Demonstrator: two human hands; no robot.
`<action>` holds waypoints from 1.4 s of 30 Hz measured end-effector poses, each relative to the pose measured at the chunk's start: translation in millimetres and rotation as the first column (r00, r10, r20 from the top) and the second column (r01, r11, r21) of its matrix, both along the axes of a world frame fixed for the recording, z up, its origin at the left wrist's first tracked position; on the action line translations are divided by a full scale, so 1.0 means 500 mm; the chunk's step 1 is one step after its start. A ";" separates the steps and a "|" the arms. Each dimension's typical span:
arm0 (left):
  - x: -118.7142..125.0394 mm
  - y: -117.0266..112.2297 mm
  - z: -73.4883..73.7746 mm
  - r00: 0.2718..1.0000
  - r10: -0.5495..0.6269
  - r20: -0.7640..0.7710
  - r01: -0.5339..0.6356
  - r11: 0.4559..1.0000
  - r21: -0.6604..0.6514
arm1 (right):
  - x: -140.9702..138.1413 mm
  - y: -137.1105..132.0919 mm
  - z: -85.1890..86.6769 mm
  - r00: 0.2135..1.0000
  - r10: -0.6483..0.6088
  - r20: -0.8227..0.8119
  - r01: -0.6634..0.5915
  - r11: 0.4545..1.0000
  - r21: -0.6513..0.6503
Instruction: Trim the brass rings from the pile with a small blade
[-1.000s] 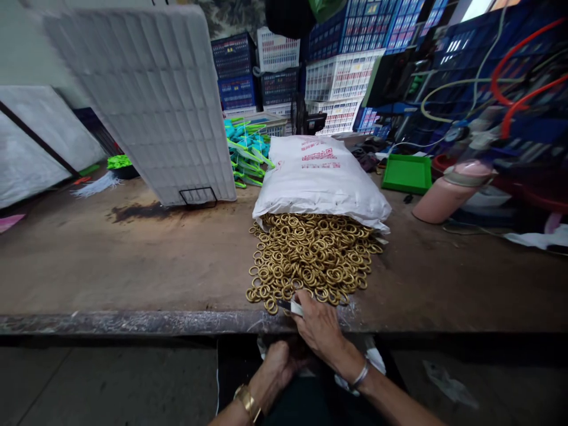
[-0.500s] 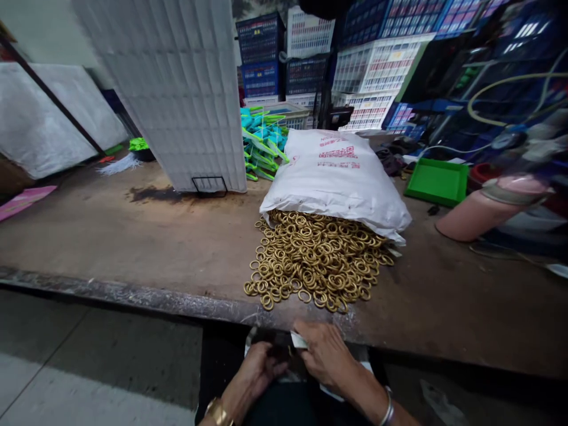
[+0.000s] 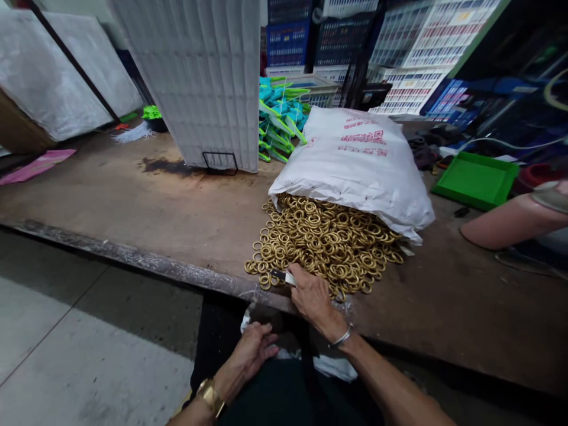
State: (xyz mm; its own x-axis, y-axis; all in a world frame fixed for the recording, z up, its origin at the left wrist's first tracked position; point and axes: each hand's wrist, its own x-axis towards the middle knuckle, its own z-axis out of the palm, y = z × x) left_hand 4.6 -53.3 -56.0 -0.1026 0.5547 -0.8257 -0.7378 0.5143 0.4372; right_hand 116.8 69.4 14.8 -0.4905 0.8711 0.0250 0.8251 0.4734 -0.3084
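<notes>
Head view showed me the right hand pinching a small tool, perhaps a knife, at the rings; with the left hand loosely spread, shallow contact seemed best.

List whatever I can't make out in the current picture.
Head view: how far back the gold rings reach, hidden by the white sack.
Head view: the held end of the black-and-white tool, covered by the right hand.
Head view: the red print, too small and blurred to read.
Head view: the pink bottle, cut off by the right edge.
</notes>
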 end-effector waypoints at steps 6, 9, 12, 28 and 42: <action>-0.007 0.003 0.053 0.981 -0.179 -0.072 0.186 0.978 0.097 | 0.018 -0.008 -0.004 0.989 0.016 -0.145 -0.016 1.000 0.003; -0.014 0.015 0.113 0.849 -0.349 -0.397 0.463 0.853 0.242 | 0.036 -0.020 -0.002 0.956 0.068 -0.286 -0.082 0.996 -0.037; -0.016 0.033 0.154 0.754 -0.274 -0.598 0.510 0.817 0.268 | 0.052 -0.039 0.002 0.926 0.092 -0.367 -0.136 0.986 -0.097; 0.011 0.096 0.149 0.699 -0.236 -0.675 0.607 0.695 0.385 | 0.044 -0.079 0.004 0.743 -0.355 -0.567 0.029 0.864 -0.502; 0.004 0.096 0.139 0.915 -0.376 -0.145 0.388 0.723 0.572 | 0.037 -0.071 0.008 0.757 -0.354 -0.549 0.101 0.894 -0.437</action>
State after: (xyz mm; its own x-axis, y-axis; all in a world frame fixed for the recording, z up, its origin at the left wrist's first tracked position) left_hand 6.6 -5.3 13.3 0.2122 0.9183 -0.3342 -0.5243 0.3956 0.7541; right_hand 135.2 33.7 18.8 -0.2671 0.9591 -0.0936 0.4730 0.0458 -0.8799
